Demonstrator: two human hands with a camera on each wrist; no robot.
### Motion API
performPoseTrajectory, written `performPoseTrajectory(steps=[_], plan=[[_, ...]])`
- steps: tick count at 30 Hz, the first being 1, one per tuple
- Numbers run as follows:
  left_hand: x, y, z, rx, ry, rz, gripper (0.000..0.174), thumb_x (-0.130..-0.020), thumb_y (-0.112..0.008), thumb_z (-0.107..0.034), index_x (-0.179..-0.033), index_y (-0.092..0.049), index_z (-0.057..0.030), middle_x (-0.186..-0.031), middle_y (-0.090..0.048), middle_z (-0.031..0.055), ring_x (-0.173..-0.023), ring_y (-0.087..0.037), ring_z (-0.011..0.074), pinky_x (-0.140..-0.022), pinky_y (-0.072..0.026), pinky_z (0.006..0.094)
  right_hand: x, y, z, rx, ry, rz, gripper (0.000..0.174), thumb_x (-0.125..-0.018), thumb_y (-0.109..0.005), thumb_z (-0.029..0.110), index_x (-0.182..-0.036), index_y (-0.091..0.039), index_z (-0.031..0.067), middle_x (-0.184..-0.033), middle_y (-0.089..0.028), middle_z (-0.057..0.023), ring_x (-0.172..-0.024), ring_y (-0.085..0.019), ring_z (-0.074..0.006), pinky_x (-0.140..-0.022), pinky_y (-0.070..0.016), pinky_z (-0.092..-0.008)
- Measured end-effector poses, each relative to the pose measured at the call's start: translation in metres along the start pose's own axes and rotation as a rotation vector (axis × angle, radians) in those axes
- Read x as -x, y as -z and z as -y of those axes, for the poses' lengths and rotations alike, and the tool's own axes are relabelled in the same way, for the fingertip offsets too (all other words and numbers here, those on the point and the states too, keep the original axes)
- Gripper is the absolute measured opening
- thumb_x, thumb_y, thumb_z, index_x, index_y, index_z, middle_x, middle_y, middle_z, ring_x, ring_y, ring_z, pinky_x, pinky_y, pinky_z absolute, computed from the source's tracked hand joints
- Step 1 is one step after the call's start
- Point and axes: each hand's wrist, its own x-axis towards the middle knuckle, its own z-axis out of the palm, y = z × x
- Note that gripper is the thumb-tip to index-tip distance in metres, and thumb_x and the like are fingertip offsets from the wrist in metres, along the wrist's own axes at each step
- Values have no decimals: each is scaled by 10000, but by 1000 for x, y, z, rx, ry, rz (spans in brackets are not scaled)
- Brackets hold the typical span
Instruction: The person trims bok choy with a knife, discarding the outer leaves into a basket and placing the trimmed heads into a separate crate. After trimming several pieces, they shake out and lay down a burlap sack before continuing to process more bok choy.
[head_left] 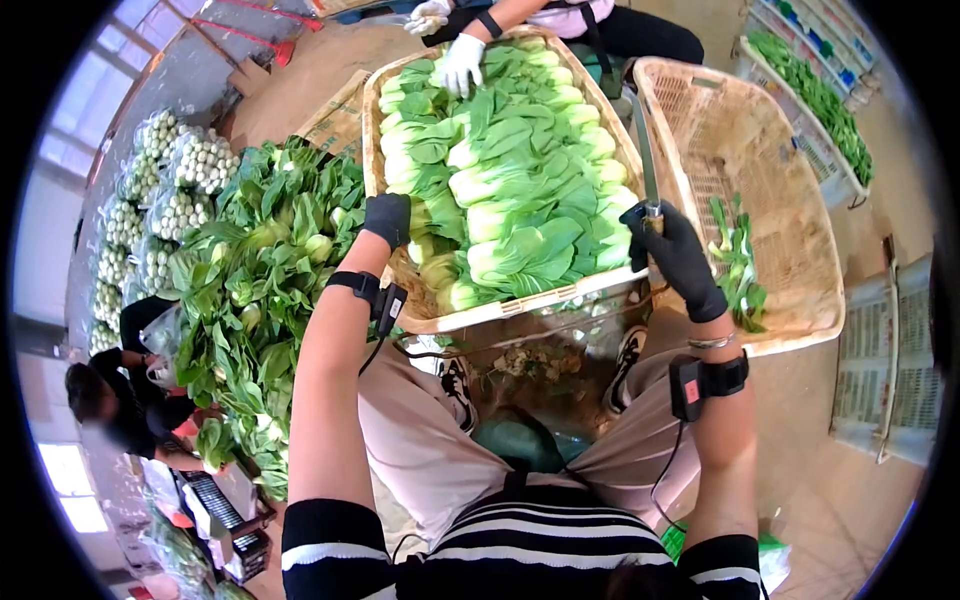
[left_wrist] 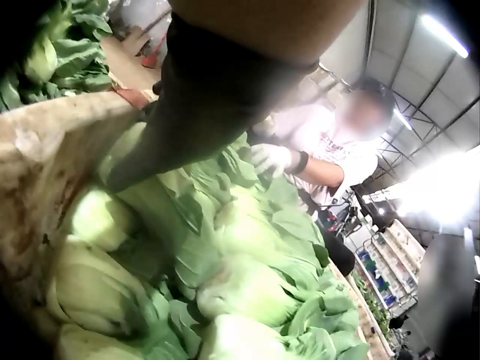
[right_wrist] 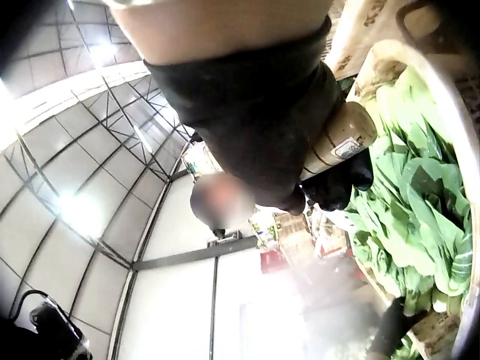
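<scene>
My gloved left hand [head_left: 388, 220] is at the left side of the pale crate [head_left: 455, 322], gripping a head of bok choy [left_wrist: 169, 206] low against the crate wall. Its dark thumb or finger lies across the pale stalk in the left wrist view; the other fingers are hidden. Rows of bok choy [head_left: 535, 185] fill that crate, white stem ends outward and leaves overlapping. Over the right rim, my gloved right hand [head_left: 680, 255] holds a knife [head_left: 648, 165] by its wooden handle [right_wrist: 341, 139], blade pointing up and away from me.
A second crate [head_left: 790, 235] on the right holds a few loose bok choy [head_left: 738, 265]. Left of me rises a heap of bok choy [head_left: 265, 240], with bagged bok choy [head_left: 150, 190] behind. Across the crate, another person's white-gloved hand [head_left: 462, 65] touches the leaves.
</scene>
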Motion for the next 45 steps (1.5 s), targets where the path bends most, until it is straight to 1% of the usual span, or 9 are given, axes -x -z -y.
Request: performPoseTrajectory(steps=[10,12,18,22,26,32,35,38,45], plan=[[26,13,-82,517,-279,411,595,-620,-700,-490,-956,-594,-11,-884,-610,186,-817,-578,322,-758,-454,357,23,-2,12,154,-86,102,170,-818,-581,184,-877,-557,26,-598,-534,-13,-508,-508,-62,-461,-402,-212],[31,-4,-88,997,-489,158,650,-589,-757,-425,-1038,-558,1,-951,-603,175,-852,-573,301,-796,-445,344,27,-4,11,130,-52,154,168,-811,-587,177,-879,-559,26,-591,-538,-15,-508,-514,-67,-461,-407,-217],[49,-2,-104,759,-261,-88,641,-552,-782,-309,-1062,-530,-15,-949,-591,147,-835,-571,251,-757,-453,342,42,-11,14,229,-44,145,195,-792,-603,162,-890,-552,2,-604,-568,-41,-513,-535,-77,-478,-427,-231],[59,13,-113,1063,-111,-348,519,-545,-790,-301,-865,-499,-13,-793,-558,107,-691,-538,261,-655,-447,333,43,-26,9,273,119,153,217,-787,-602,153,-921,-552,-11,-600,-574,-64,-505,-538,-86,-486,-433,-240],[60,19,-130,2043,142,-15,421,-644,-752,-156,-962,-523,-1,-882,-566,64,-792,-548,153,-639,-472,275,40,-39,-8,245,7,122,242,-785,-606,169,-942,-553,-8,-594,-572,-54,-474,-524,-88,-474,-430,-239],[63,43,-140,1779,-25,-184,627,-574,-797,-247,-1054,-504,28,-969,-579,109,-861,-557,181,-779,-444,294,35,-47,-3,361,-12,89,383,-744,-660,147,-1084,-534,24,-827,-618,-78,-658,-600,-117,-582,-477,-244],[75,88,-144,1683,-90,-286,646,-555,-799,-252,-1042,-476,24,-945,-580,122,-870,-559,178,-787,-448,302,27,-48,1,486,428,1,724,-651,-731,174,-1265,-372,39,-1184,-497,-174,-1099,-487,-263,-901,-383,-310],[104,157,-166,1505,-186,-515,700,-542,-808,-253,-1071,-447,30,-979,-561,132,-880,-545,176,-783,-447,300,23,-48,7,421,625,-40,809,-617,-739,186,-1299,-320,64,-1221,-453,-181,-1103,-462,-316,-917,-373,-354],[98,177,-193,1191,-540,-593,892,-486,-828,-342,-1199,-415,-2,-1137,-502,153,-1039,-493,276,-902,-379,358,52,14,23,-55,3,151,500,-672,-728,123,-1089,-490,-14,-960,-582,-66,-884,-537,-116,-720,-466,-260]])
